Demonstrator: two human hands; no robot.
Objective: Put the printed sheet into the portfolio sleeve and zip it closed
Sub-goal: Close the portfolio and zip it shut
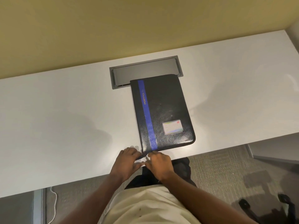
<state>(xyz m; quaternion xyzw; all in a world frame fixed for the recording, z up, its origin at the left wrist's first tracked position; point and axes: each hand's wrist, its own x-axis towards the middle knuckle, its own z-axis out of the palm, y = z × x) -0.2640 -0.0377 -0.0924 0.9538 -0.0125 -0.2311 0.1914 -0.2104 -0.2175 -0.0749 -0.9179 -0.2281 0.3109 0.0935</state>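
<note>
The black portfolio [163,110] lies closed and flat on the white desk [64,118], so whatever is inside it is hidden. At its near left corner the left hand [127,160] grips the dark zipper edge with curled fingers. Just beside it, the right hand [159,164] pinches the small metal zip pull [146,157], though its fingertips are mostly tucked out of sight. The portfolio's far end overlaps a grey hatch [142,70] set into the desk.
</note>
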